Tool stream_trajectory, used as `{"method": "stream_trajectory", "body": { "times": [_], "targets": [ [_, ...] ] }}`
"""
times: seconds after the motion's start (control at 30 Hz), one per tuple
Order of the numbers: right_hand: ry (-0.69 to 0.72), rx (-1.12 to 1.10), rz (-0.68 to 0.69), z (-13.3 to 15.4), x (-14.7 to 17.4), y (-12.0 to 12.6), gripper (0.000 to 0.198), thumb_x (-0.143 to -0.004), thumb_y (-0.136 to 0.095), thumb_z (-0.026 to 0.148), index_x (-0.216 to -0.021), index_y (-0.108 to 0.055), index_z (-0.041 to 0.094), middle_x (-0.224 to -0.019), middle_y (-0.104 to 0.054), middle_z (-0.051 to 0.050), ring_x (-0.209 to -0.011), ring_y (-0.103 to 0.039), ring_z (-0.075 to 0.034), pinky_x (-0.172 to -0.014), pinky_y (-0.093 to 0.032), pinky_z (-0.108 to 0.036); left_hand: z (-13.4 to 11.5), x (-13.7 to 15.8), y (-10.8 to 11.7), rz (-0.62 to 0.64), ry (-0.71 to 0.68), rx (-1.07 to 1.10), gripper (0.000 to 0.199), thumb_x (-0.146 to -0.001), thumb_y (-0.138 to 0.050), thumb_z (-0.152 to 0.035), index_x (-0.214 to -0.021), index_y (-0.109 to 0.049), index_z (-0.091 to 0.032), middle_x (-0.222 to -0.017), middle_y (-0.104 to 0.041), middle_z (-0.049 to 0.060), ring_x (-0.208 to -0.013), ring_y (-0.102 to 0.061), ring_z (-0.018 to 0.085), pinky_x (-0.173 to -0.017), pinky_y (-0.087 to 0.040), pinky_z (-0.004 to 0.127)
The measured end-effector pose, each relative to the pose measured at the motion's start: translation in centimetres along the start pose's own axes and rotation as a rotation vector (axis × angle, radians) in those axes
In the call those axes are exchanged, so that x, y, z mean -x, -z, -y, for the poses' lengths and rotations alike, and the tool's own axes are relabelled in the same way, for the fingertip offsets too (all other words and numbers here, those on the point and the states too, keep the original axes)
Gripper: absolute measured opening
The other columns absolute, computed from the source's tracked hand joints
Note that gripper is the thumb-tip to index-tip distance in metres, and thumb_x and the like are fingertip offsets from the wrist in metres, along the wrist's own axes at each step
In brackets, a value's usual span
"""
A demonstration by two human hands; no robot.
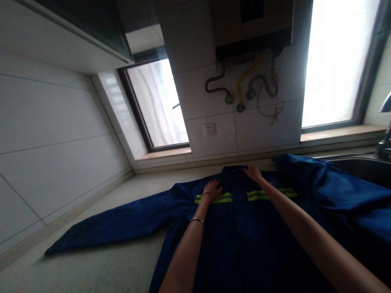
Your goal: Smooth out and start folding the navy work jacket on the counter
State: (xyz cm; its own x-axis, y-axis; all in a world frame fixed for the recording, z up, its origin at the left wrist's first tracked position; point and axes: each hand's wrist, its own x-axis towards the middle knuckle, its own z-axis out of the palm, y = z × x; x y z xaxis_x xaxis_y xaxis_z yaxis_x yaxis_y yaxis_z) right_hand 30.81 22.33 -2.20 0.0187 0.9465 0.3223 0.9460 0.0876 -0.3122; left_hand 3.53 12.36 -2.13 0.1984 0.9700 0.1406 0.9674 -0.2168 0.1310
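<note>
A dark blue work jacket with yellow-green stripes across its chest lies spread on the countertop, front side up. Its collar points to the wall, and one sleeve stretches far to the left. My left hand rests on the chest just above the left stripe, fingers spread on the cloth. At the right end of the collar, my right hand has its fingers closed on the fabric edge. The right sleeve is bunched and reaches over toward the sink.
A pale countertop runs along the tiled wall. The black sink and a tap are at the right. Above hang a water heater with pipes, a wall socket and a cabinet. Two windows flank the heater.
</note>
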Motion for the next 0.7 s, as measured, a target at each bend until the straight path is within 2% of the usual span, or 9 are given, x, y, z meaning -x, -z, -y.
{"method": "stream_trajectory", "body": {
  "times": [0.2,0.43,0.53,0.7],
  "targets": [
    [0.012,0.028,0.0,0.1,-0.3,0.4,0.041,-0.081,-0.043,0.018,-0.118,-0.059,0.012,-0.114,-0.061,-0.014,-0.109,-0.053,-0.024,-0.092,-0.037,-0.031,0.0,0.1,0.1,-0.019,0.002,0.008,0.052,-0.085,-0.039,-0.048,-0.131,-0.047,-0.026,-0.142,-0.04,0.002,-0.132,-0.031,0.021,-0.107,-0.029,0.035],
    [0.074,0.077,0.007,0.1,0.3,0.3,0.039,-0.087,-0.041,0.037,-0.112,-0.063,0.019,-0.118,-0.058,-0.012,-0.114,-0.048,-0.026,-0.09,-0.038,-0.034,0.1,0.1,0.0,-0.062,-0.02,0.008,0.051,-0.085,-0.039,-0.047,-0.129,-0.049,-0.025,-0.139,-0.044,0.004,-0.129,-0.036,0.022,-0.104,-0.032,0.036],
    [0.099,0.106,0.022,0.2,0.2,0.6,0.035,-0.085,-0.045,0.037,-0.105,-0.066,0.018,-0.116,-0.058,-0.012,-0.111,-0.049,-0.026,-0.088,-0.039,-0.034,0.1,0.2,0.0,-0.062,-0.013,0.01,0.05,-0.085,-0.04,-0.048,-0.129,-0.05,-0.025,-0.138,-0.044,0.003,-0.129,-0.036,0.022,-0.104,-0.031,0.035],
    [0.081,0.141,0.029,0.5,-0.3,1.7,0.037,-0.088,-0.039,0.033,-0.102,-0.065,0.011,-0.109,-0.06,-0.018,-0.104,-0.053,-0.027,-0.082,-0.041,-0.034,0.0,0.5,0.4,-0.064,-0.016,0.013,0.049,-0.085,-0.04,-0.047,-0.128,-0.051,-0.024,-0.137,-0.046,0.004,-0.127,-0.038,0.023,-0.103,-0.033,0.036]
  ]
}}
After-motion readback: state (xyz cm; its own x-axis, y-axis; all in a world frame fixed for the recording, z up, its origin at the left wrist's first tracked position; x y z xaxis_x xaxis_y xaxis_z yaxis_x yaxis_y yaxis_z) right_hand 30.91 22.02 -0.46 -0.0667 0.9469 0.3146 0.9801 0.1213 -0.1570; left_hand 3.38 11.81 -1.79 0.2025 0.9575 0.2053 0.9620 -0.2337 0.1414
